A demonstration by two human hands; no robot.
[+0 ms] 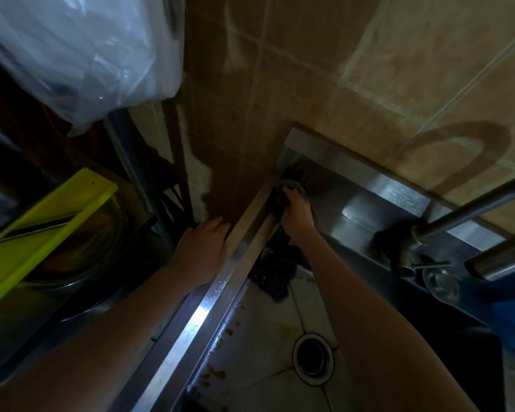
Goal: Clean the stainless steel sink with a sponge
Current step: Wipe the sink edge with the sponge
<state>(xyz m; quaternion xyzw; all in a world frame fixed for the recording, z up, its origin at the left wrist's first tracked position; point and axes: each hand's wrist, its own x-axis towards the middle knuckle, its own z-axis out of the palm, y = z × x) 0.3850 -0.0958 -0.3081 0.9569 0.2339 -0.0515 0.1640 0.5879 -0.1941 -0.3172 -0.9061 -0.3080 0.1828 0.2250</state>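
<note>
Right hand [295, 212] fingertips lost in dark sink [229, 272] corner, held object unclear

A dim counter [42, 316] left of the left hand's fingers [217, 224] carries a glass bowl [101, 251] under a yellow-green slicer [51, 221].

Bystanders around the basin

A yellow-green slicer board [46, 221] is lying tilted across a glass bowl [81, 257] at the left, a clear plastic bag [81, 52] is hanging above them, beige wall tiles [399, 63] are filling the background, and a blue object [509, 307] is showing at the right edge.
</note>
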